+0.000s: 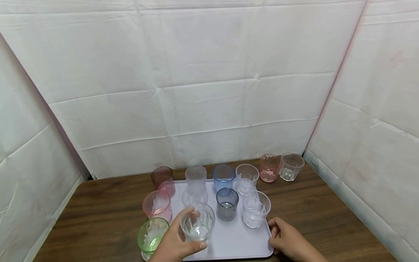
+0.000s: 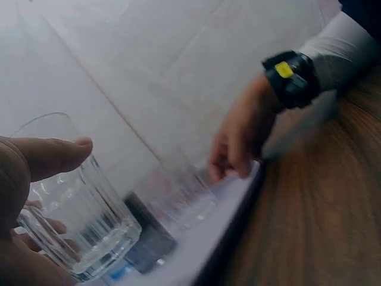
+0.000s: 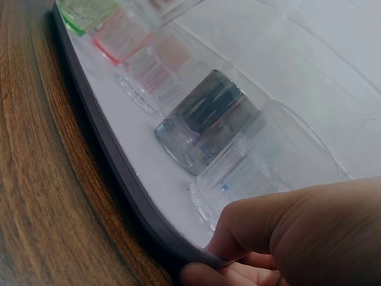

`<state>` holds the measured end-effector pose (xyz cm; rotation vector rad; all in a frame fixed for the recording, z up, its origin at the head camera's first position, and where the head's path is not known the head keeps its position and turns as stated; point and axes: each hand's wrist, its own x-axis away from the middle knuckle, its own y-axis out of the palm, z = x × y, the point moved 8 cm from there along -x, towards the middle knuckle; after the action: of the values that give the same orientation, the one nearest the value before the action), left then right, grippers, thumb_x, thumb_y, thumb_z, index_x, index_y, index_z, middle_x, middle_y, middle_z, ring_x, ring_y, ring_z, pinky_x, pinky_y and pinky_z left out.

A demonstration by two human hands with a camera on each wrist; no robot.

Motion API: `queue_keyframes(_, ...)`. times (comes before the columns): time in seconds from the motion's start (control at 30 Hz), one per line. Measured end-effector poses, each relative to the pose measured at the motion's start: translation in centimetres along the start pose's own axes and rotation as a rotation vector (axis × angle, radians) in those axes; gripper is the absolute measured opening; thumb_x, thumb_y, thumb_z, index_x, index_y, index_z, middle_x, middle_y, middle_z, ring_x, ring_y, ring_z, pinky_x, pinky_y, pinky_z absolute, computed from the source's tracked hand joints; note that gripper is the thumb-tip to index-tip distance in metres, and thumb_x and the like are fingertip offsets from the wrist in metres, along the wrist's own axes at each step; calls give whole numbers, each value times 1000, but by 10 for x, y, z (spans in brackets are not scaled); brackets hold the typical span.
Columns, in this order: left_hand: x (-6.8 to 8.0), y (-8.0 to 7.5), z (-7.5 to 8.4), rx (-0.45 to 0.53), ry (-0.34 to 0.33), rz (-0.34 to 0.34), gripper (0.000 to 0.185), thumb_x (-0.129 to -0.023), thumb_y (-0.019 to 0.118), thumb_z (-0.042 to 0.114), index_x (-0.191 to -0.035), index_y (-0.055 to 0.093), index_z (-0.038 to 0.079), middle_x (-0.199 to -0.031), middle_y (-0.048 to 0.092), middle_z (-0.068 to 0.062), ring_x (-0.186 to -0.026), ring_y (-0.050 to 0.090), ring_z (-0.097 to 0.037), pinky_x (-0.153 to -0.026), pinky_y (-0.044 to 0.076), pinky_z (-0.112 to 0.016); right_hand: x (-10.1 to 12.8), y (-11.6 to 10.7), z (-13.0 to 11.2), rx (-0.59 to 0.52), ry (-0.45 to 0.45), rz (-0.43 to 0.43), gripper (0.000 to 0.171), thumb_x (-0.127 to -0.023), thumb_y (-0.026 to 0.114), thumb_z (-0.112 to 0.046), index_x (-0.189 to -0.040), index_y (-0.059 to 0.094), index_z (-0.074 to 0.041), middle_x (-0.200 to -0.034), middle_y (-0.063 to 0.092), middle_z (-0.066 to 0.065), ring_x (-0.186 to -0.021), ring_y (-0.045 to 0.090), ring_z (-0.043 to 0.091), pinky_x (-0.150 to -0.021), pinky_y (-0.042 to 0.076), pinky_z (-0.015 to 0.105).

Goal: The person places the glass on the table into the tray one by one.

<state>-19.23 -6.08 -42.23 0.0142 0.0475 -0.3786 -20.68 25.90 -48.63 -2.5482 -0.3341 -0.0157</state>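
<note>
Bright, even light; blurred wrist views

No words, numbers or brand marks can be read anywhere. The wrist device, upper right, bears only a blank yellow patch.

Both hands are bare. At the upper right of the left wrist view, the right wrist wears a black strap with a small yellow patch, possibly a label. Above it begins a white sleeve.

eleven glasses, one tray, two hands
</note>
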Motion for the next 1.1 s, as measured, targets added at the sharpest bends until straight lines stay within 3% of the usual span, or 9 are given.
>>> queue_keyframes(0.2,0,4,-29,32,-25,-5,93,-77,86,7,-150,29,-1,-150,41,-27,-133,45,-35,-98,44,-17,1,0,-1,-6,-6,1,42,-74,61,7,-114,53,9,-77,52,3,-58,55,13,-51,53,31)
queue_keyframes(0.37,1,2,-43,-45,-72,20,95,-78,87,14,-151,29,3,-150,41,-23,-131,45,-33,-95,42,-15,1,-1,-1,4,0,7,41,-74,62,7,-114,53,8,-78,51,3,-59,55,13,-51,54,31)
queue_keyframes(0.83,4,-3,-55,-146,-56,73,94,-76,89,17,-149,32,4,-146,45,-25,-127,48,-35,-94,44,-18,1,-1,-3,8,-11,8,40,-74,62,6,-113,54,7,-79,52,3,-58,56,13,-51,53,31)
queue_keyframes(0.93,6,-3,-56,-209,-62,89,93,-76,89,22,-150,33,5,-145,47,-25,-124,50,-35,-97,45,-28,1,-1,-3,15,-6,9,40,-74,62,6,-113,54,7,-79,52,3,-59,56,13,-51,53,31)
queue_keyframes(1.03,12,-1,-54,-236,-146,92,97,-80,86,30,-152,29,3,-148,44,-29,-129,48,-45,-108,41,-50,1,-1,-2,14,-5,6,41,-74,62,6,-114,53,8,-79,52,4,-60,56,14,-52,54,31)
queue_keyframes(1.1,17,2,-54,-227,-205,65,98,-84,82,31,-154,22,-3,-153,35,-35,-138,36,-55,-112,30,-66,1,-1,-2,9,-4,1,41,-74,62,6,-114,53,8,-79,52,4,-60,56,14,-52,54,31)
